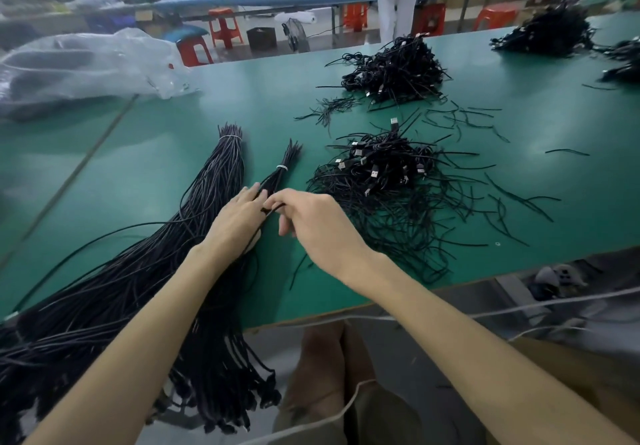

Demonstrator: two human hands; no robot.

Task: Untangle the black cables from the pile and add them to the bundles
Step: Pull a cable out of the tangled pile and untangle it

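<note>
Two tied bundles of black cables lie on the green table [166, 153] at my left: a big bundle [214, 184] that spills over the near edge, and a small bundle [283, 164] just beside it. My left hand [239, 219] rests on the small bundle's lower part with its fingers laid out fairly straight; the thumb is hidden, so I cannot tell whether it wraps underneath. My right hand [311, 222] touches the left one, its thumb and forefinger pinching the end of a single cable [274, 207] while the other fingers curl loosely. To the right sits the tangled pile [388, 181], plugs showing on top, and a second pile [394, 66] lies farther back.
</note>
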